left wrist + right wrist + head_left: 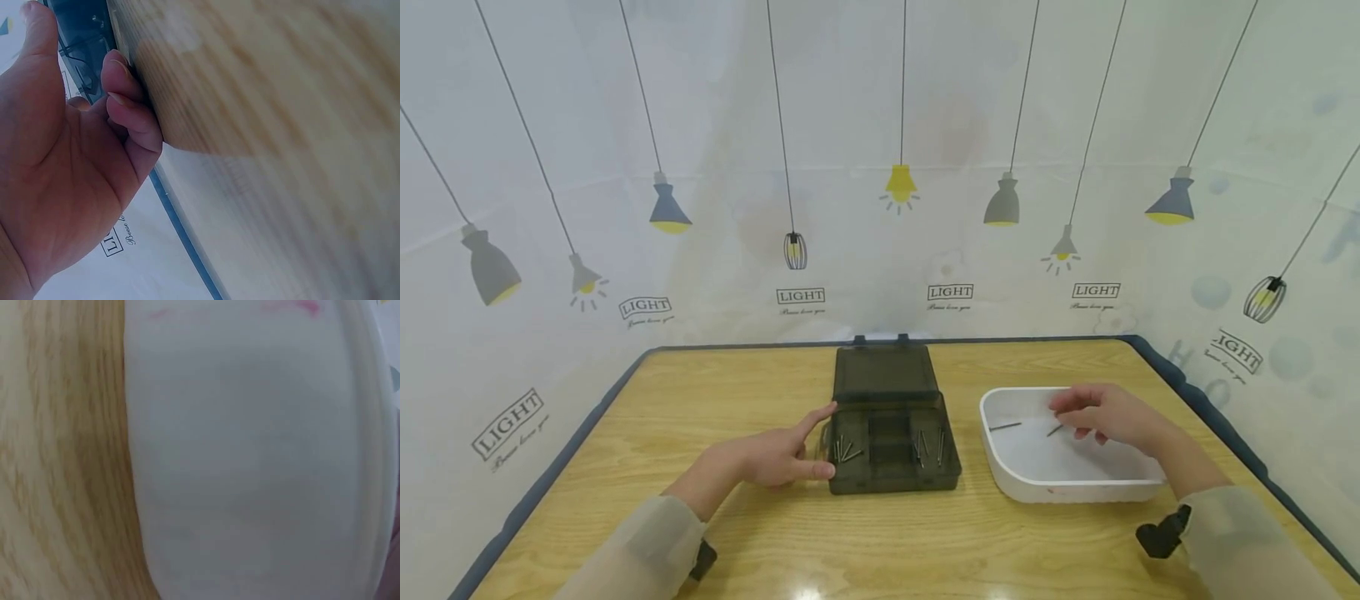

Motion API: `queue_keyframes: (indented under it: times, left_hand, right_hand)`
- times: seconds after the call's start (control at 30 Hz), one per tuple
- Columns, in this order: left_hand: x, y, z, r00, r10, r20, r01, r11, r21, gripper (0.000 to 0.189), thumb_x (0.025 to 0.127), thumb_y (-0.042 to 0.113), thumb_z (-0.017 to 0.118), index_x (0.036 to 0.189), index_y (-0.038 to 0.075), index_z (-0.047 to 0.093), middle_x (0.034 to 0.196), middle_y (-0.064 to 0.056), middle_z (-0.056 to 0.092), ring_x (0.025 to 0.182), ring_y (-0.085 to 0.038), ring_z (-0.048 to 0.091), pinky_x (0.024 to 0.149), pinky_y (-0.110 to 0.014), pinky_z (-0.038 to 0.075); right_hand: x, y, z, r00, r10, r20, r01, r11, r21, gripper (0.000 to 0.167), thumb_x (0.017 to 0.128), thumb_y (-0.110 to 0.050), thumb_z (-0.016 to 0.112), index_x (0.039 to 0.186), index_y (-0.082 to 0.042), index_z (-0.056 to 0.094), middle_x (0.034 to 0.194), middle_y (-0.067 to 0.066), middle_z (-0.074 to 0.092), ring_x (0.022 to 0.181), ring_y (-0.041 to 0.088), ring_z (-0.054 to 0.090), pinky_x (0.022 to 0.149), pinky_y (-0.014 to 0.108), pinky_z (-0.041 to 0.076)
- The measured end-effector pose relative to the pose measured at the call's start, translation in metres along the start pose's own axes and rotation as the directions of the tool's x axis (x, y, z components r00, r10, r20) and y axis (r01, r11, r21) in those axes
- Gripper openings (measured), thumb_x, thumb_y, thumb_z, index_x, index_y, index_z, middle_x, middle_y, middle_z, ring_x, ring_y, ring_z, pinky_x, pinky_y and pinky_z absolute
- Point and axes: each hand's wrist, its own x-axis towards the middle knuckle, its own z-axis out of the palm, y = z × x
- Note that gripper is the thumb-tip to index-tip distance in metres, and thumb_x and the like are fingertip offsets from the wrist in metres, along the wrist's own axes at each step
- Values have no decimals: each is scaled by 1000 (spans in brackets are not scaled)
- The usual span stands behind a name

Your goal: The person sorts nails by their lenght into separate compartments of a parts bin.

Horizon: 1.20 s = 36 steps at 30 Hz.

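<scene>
In the head view, my left hand (775,457) touches the left side of a dark translucent plastic box (895,483), thumb near its front corner and index finger farther back. In the left wrist view, that hand's thumb is straight and its lower fingers are bent. The box's lid (883,372) is raised. Thin metal nails (847,450) lie in its left compartment, more nails (919,447) on the right. My right hand (1108,414) reaches into a white tray (1022,482), fingers loosely bent above a nail (1055,431); contact is unclear. Another nail (1005,427) lies to the left.
The box and tray stand side by side on a wooden table (730,533). A pale curtain (850,100) printed with lamps rises behind and along both sides. In the right wrist view, the tray's outer wall (250,456) fills most of the picture.
</scene>
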Motion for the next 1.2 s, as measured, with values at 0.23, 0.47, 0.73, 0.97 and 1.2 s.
queue_keyframes:
  times: [0.23,0.47,0.73,0.97,1.2]
  left_hand:
    - [0,1,0,1000,8,5,-8,1000,-9,107,105,56,71,178,32,-5,73,-6,63,60,-18,55,67,-37,49]
    - [0,0,1,1000,-5,5,5,1000,0,107,105,57,70,178,34,-5,73,-6,64,60,-18,55,67,-37,49]
    - [1,0,1,1000,7,9,-7,1000,7,107,105,58,69,178,32,-5,73,-6,64,60,-18,56,67,-37,50]
    - [1,-1,1,1000,8,7,-8,1000,8,106,106,57,69,178,33,-5,74,-6,64,62,-18,56,69,-37,50]
    - [1,-1,1,1000,4,7,-4,1000,3,107,105,58,69,178,34,-5,74,-6,64,61,-19,56,68,-38,50]
  right_hand:
    - [-2,11,-1,999,53,5,-52,998,-25,36,105,-21,73,140,-12,72,124,7,73,92,23,65,71,35,52]
    - [-1,11,3,999,35,1,-35,999,-17,36,106,-17,69,140,-7,71,117,9,73,90,23,63,68,34,50]
    - [-3,7,1,998,49,-33,-51,997,-64,35,105,-16,71,138,-7,73,125,11,73,94,23,63,72,36,52]
    - [2,9,10,999,16,-41,-20,996,-91,31,99,-11,75,130,-10,78,118,8,75,89,22,63,70,36,53]
    - [4,2,17,999,-22,27,25,992,-123,23,99,-13,79,122,-12,79,103,6,68,83,22,59,68,33,49]
